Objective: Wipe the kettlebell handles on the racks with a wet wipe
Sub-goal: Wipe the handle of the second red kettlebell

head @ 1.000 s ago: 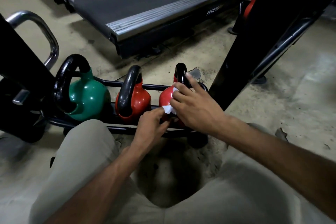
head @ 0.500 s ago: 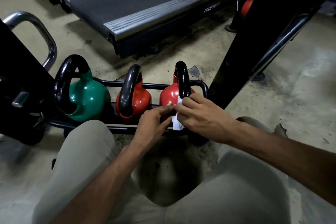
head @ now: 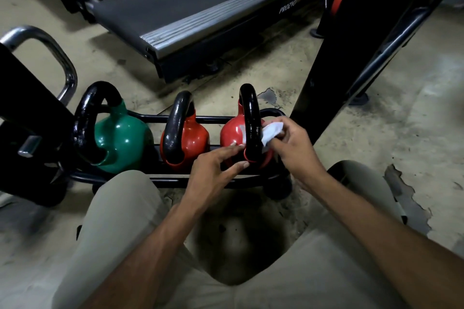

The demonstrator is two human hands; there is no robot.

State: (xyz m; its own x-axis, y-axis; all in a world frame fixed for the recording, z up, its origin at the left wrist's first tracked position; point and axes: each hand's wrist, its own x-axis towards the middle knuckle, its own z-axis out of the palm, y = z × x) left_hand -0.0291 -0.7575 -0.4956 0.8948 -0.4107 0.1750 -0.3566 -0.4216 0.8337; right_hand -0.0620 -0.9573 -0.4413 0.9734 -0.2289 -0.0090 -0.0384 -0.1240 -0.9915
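Kettlebells in a row on the low rack, so let's run along them. Far left, the green kettlebell, its left handle standing up, no hand on it. Next door, the middle red kettlebell and the middle handle, same story. Both loops shine, but I can't tell whether that's from wiping or just glossy paint, so I'd count them as possibly still to do.

Now the action. The left hand reaches in low, fingers nearly straight, tips resting at the foot of the right red kettlebell — steadying it, by the look. Up the right handle, on its far side, the wet wipe is bunched against the black loop about halfway up. The right hand pinches it between thumb and curled fingers, wrist turned inward.

My read: this handle is mid-wipe, nothing is on the top of its arch right now — the job is partway at best.
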